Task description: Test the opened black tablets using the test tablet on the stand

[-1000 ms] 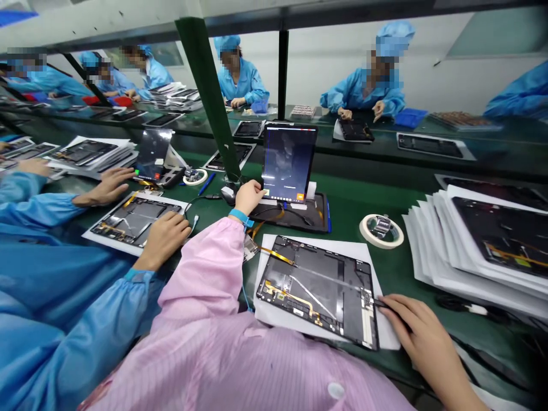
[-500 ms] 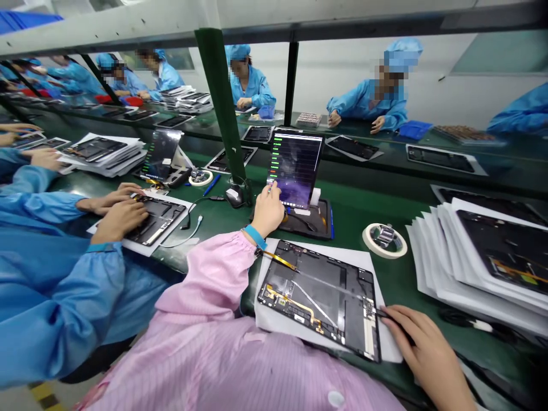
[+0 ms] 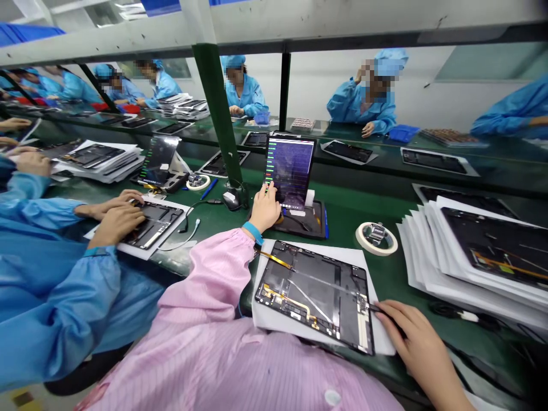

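Observation:
My left hand (image 3: 264, 209) is raised to an upright tablet screen (image 3: 289, 171), its fingers stretched out at the lower left of the display beside a column of green labels. The hand holds nothing. An opened tablet housing (image 3: 317, 294) lies on a white sheet (image 3: 274, 325) in front of me, its inner parts and a gold flex cable (image 3: 276, 260) showing. At its right edge my right hand (image 3: 411, 328) pinches a black cable plug (image 3: 373, 307) that meets the housing's port. How deep the plug sits I cannot tell.
A roll of tape (image 3: 377, 238) and a stack of housings on white sheets (image 3: 432, 251) are to the right. A mouse (image 3: 231, 198) sits by a green post (image 3: 218, 108). On the left, a co-worker's hands (image 3: 115, 220) work on another housing (image 3: 156, 225).
The upright screen has turned from mostly black to purple. My hands stay in nearly the same places as the view shifts slightly. Across the bench, a person has raised a hand to their head.

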A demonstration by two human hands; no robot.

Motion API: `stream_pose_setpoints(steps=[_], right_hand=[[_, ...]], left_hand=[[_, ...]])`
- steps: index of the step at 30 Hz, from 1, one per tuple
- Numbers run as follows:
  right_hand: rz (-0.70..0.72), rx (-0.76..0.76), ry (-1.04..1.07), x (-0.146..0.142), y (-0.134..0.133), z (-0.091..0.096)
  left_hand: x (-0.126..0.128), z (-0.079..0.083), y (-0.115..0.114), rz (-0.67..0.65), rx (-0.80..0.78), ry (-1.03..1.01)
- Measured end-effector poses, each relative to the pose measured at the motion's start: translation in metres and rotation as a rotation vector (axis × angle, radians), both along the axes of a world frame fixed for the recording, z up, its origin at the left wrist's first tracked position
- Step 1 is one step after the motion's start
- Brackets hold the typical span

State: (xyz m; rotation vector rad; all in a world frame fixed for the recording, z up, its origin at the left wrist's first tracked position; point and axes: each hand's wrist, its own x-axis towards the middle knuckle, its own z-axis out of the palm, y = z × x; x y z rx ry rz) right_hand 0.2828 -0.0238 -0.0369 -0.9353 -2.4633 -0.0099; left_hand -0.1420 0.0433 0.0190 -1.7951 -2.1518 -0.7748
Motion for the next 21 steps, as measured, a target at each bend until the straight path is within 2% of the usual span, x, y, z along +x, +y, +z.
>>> stream_pose_setpoints(steps=[9,21], right_hand=[[0.003,0.014,0.010,-0.001,0.000,0.000],[0.003,0.030,0.027,-0.005,-0.002,0.005]], left_hand=[[0.022,0.016,-0.008,-0.093,-0.058,0.094],[0.023,0.022,0.024,-0.085,-0.022,0.110]])
